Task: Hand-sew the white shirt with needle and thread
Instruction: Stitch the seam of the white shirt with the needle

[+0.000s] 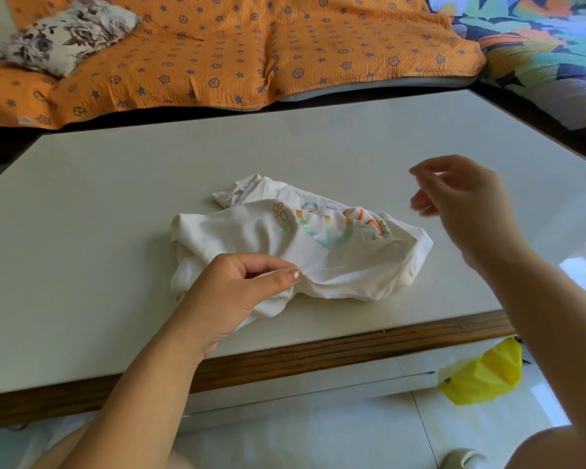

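White shirt [237, 231] bunched mid table [115, 184] | my left hand [230, 296] pinches a fold by the table's front edge | my right hand [467, 204] up over the table's right side, fingers curled, cannot tell if they hold a needle | I think: hold fold flat, pull slow.

A white-topped table [115, 198] with a wooden front edge stands over pale floor tiles [318, 428], where a crumpled yellow bag [484, 377] lies. Behind the table, an orange patterned cover [217, 55] carries a floral cushion [65, 35]; a multicoloured cover [538, 55] lies just beside it at right.
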`<act>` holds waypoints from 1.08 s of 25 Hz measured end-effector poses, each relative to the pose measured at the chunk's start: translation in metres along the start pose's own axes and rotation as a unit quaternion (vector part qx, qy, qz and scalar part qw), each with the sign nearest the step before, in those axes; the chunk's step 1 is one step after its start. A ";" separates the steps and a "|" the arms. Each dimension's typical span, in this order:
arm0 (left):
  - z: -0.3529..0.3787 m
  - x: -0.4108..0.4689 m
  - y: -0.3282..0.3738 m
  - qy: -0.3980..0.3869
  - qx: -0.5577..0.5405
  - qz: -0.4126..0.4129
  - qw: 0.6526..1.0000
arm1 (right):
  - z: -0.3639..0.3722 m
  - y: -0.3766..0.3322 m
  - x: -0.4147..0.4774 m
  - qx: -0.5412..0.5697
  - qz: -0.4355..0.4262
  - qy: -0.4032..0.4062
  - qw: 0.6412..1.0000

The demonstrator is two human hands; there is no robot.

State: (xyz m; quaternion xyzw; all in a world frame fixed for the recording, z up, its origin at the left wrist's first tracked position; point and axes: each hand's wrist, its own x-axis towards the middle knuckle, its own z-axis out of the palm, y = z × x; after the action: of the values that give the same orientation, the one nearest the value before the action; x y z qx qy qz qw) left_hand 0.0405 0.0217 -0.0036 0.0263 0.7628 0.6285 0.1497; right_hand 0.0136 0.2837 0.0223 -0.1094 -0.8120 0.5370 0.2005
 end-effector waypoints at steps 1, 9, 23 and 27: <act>0.002 0.000 0.000 0.000 0.003 0.003 1.000 | 0.007 -0.011 -0.011 0.052 0.020 -0.054 0.997; 0.004 -0.003 -0.001 -0.023 0.027 0.034 0.999 | 0.042 -0.035 -0.077 0.072 0.114 -0.329 0.935; 0.001 0.000 -0.009 0.042 0.129 0.095 0.986 | 0.047 -0.022 -0.072 0.062 0.067 -0.234 0.968; 0.001 0.000 -0.010 0.033 0.122 0.094 0.987 | 0.046 -0.023 -0.079 0.033 0.001 -0.180 0.983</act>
State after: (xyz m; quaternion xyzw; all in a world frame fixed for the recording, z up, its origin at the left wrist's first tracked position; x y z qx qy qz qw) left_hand 0.0419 0.0204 -0.0135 0.0957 0.8325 0.5423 0.0603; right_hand 0.0650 0.2050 0.0108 -0.0054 -0.8168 0.5744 0.0537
